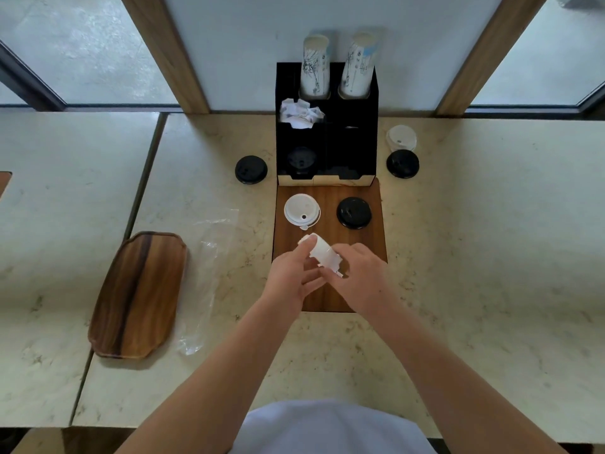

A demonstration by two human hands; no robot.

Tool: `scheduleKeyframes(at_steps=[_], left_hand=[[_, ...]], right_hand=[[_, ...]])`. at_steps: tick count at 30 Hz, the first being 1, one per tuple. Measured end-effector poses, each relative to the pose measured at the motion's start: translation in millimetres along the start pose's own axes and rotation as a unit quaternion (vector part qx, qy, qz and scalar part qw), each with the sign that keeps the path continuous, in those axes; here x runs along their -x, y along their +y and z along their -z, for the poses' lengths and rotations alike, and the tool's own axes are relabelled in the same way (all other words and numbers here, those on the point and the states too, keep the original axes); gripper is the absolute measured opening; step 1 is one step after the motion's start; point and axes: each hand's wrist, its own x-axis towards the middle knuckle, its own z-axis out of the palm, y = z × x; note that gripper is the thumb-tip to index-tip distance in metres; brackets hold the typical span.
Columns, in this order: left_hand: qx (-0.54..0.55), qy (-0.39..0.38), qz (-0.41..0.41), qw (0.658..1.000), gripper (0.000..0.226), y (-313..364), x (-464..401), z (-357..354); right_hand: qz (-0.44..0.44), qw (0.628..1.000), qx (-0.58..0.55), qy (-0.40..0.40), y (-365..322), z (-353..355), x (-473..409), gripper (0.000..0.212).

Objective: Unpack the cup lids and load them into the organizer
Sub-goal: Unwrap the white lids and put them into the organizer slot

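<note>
Both hands hold a short stack of white lids [322, 252] over the wooden board [330, 199]; my left hand [291, 276] grips its far end and my right hand [360, 276] its near end. A single white lid [302, 212] and a black lid [354, 212] lie on the board. The black organizer [327, 149] stands behind, with a black lid [301, 158] in its front left slot. More black lids lie to the left [251, 169] and right [402, 163] of the organizer, and a white lid [401, 137] sits behind the right one.
An empty clear plastic sleeve [209, 273] lies left of the board. A wooden tray [139, 294] sits further left. Two stacks of paper cups [337, 65] and crumpled white paper [299, 114] fill the organizer's rear slots. The counter ends at a wall with windows.
</note>
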Motion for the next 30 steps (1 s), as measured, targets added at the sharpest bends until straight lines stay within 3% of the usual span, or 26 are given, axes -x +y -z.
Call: scheduleKeyframes(at_steps=[6, 10, 13, 15, 18, 21, 25, 30], left_hand=[[-0.016, 0.031, -0.002, 0.999, 0.044, 0, -5, 4], [-0.003, 0.008, 0.012, 1.000, 0.044, 0, -4, 9], [0.012, -0.014, 0.019, 1.000, 0.046, 3, -1, 14], [0.010, -0.035, 0.031, 0.999, 0.046, 6, 1, 19], [-0.022, -0.100, 0.045, 0.994, 0.040, 14, 3, 26], [-0.055, -0.147, 0.043, 0.987, 0.038, 21, 0, 30], [-0.061, -0.106, -0.006, 0.992, 0.032, 29, -11, 19], [-0.111, 0.008, -0.095, 0.989, 0.020, 42, -30, -17]], right_hand=[[0.069, 0.995, 0.071, 0.011, -5, -7, 5, 0.042], [0.020, 0.999, -0.018, -0.033, 7, -5, 5, 0.046], [-0.063, 0.987, -0.109, -0.097, 12, 4, 1, 0.048], [-0.126, 0.961, -0.199, -0.141, 13, 15, -3, 0.051], [-0.213, 0.885, -0.360, -0.206, 17, 31, -9, 0.046], [-0.244, 0.832, -0.438, -0.237, 18, 38, -8, 0.046], [-0.271, 0.811, -0.485, -0.185, 13, 41, -13, 0.046], [-0.313, 0.804, -0.488, -0.135, 15, 49, -45, 0.042]])
